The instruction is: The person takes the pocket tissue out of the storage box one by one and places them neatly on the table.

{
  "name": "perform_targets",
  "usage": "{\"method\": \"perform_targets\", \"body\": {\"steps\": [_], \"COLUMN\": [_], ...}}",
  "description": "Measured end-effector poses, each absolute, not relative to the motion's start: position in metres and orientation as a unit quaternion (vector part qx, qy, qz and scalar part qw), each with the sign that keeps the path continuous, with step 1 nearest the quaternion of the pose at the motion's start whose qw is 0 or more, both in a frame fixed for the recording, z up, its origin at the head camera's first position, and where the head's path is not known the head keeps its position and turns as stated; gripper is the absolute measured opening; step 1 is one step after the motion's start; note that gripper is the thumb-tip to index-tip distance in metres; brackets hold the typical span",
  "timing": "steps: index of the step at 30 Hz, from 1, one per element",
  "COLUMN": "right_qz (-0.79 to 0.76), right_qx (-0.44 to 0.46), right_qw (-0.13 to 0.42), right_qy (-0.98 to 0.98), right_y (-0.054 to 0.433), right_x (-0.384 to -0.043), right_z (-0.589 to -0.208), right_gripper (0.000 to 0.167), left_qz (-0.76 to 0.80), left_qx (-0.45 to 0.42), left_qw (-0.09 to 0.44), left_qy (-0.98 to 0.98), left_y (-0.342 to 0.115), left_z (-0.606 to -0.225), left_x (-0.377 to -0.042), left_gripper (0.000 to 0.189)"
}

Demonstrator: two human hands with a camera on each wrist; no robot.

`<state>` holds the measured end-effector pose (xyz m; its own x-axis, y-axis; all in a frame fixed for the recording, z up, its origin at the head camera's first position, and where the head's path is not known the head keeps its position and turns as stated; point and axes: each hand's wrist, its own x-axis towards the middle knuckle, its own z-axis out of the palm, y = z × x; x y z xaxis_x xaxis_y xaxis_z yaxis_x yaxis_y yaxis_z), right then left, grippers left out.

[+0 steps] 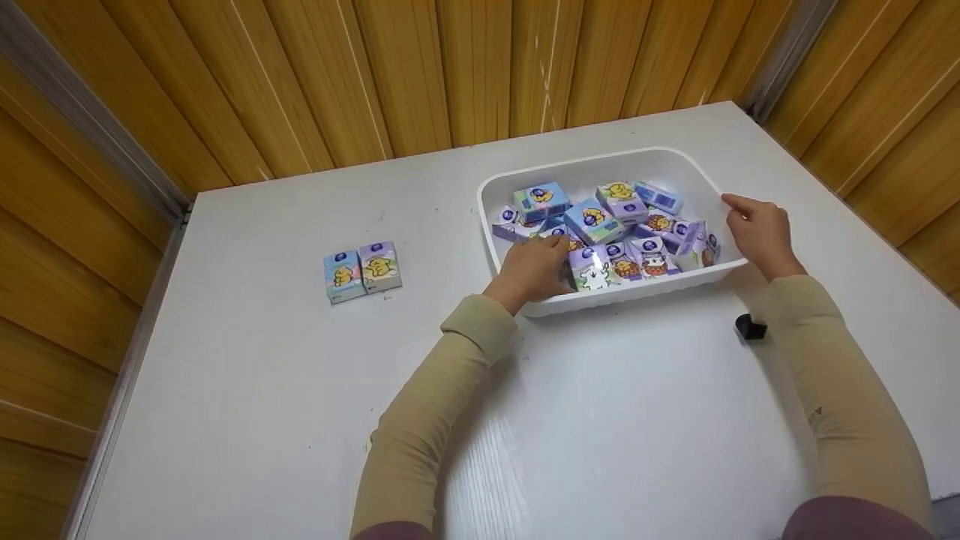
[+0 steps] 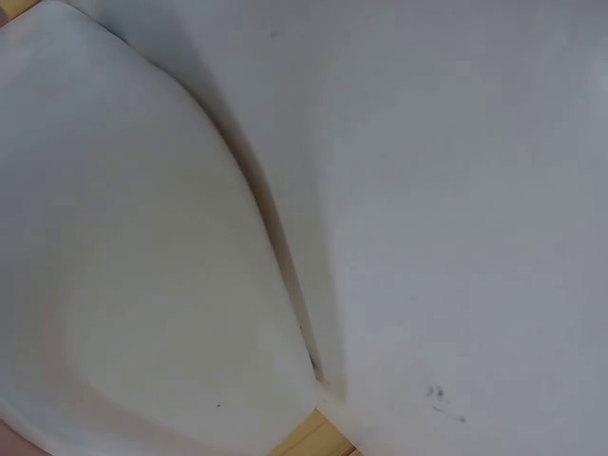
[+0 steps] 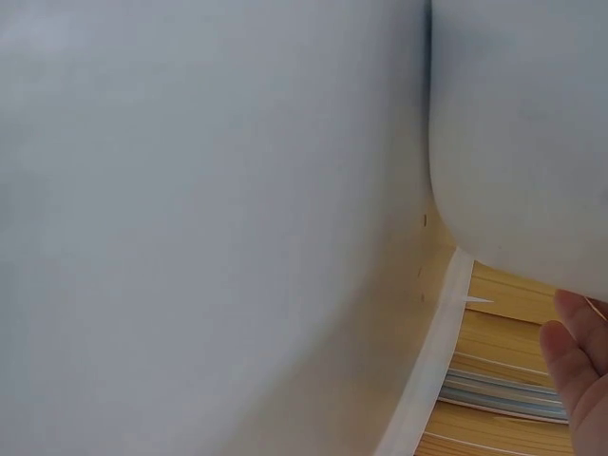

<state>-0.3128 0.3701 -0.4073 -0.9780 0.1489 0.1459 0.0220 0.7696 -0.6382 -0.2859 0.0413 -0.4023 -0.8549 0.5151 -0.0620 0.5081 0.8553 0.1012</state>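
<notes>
A white plastic tub [image 1: 630, 294] holds several small packs with cartoon prints in blue and purple, such as a blue pack [image 1: 592, 220]. My left hand [image 1: 531, 270] reaches over the tub's near left corner, thumb and fingers spread beside a rabbit-printed pack [image 1: 592, 271]; part of what lies under the palm is hidden. At the opposite side my right hand [image 1: 759, 232] pinches the tub's right rim. In the right wrist view, the fingers [image 3: 570, 366] show at the tub's edge. The left wrist view has mostly the tub's outer wall [image 2: 142, 237].
Two packs, one blue [image 1: 343, 276] and one purple [image 1: 380, 266], lie side by side on the white table [image 1: 247, 390] left of the tub. Next to my right forearm sits a small black object [image 1: 750, 328]. Wood-look panels [image 1: 405, 75] stand behind the table.
</notes>
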Motion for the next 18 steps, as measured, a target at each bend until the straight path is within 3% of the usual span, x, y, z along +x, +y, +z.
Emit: {"method": "perform_targets", "body": {"steps": [11, 18], "right_qz": [0.346, 0.345], "right_qx": [-0.050, -0.049], "right_qw": [0.078, 0.088], "right_qy": [-0.934, -0.933], "right_y": [0.3710, 0.3704], "right_x": [-0.3140, -0.3134], "right_z": [-0.4073, -0.4078], "right_gripper": [0.042, 0.041], "left_qz": [0.028, 0.031], "left_qx": [0.266, 0.290], "left_qw": [0.045, 0.024], "left_qy": [0.962, 0.956], "left_y": [0.0460, 0.0473], "left_z": [-0.4024, -0.4040], "left_x": [-0.2868, -0.2863], "left_gripper": [0.087, 0.074]}}
